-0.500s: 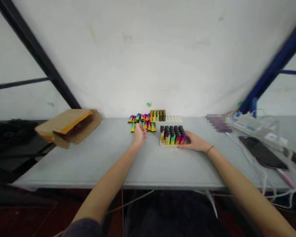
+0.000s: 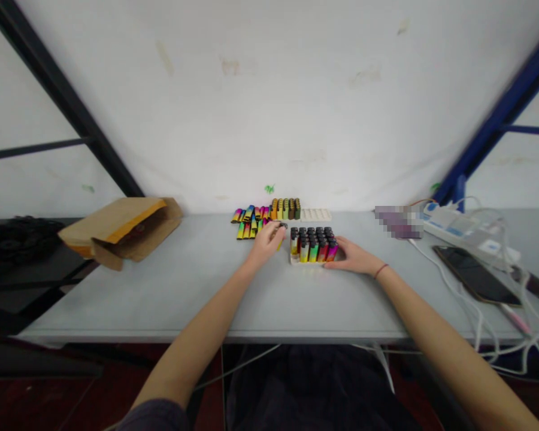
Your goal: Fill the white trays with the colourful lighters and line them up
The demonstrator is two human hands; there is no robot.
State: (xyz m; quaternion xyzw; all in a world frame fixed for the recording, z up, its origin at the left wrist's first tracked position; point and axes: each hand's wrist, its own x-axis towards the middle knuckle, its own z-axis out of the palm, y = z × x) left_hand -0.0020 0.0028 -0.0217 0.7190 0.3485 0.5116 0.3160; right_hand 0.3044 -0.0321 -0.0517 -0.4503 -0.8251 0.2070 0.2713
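A white tray (image 2: pixel 306 261) full of upright rainbow-coloured lighters (image 2: pixel 312 243) stands in the middle of the grey table (image 2: pixel 215 287). My right hand (image 2: pixel 353 256) rests against the tray's right side, fingers curled on it. My left hand (image 2: pixel 266 239) is closed on one lighter (image 2: pixel 280 228), held just left of the tray. Behind it lies a loose pile of lighters (image 2: pixel 250 221). A second tray (image 2: pixel 315 214), partly filled with lighters (image 2: pixel 285 209), stands by the wall.
An open cardboard box (image 2: pixel 121 230) lies on its side at the left. At the right are a power strip (image 2: pixel 460 226), a dark phone (image 2: pixel 476 274) and tangled white cables (image 2: pixel 512 335). A blue frame post (image 2: pixel 494 120) rises at the right.
My left hand has moved right from the loose pile toward the filled tray, now with a lighter in its fingers. The right hand has stayed at the tray.
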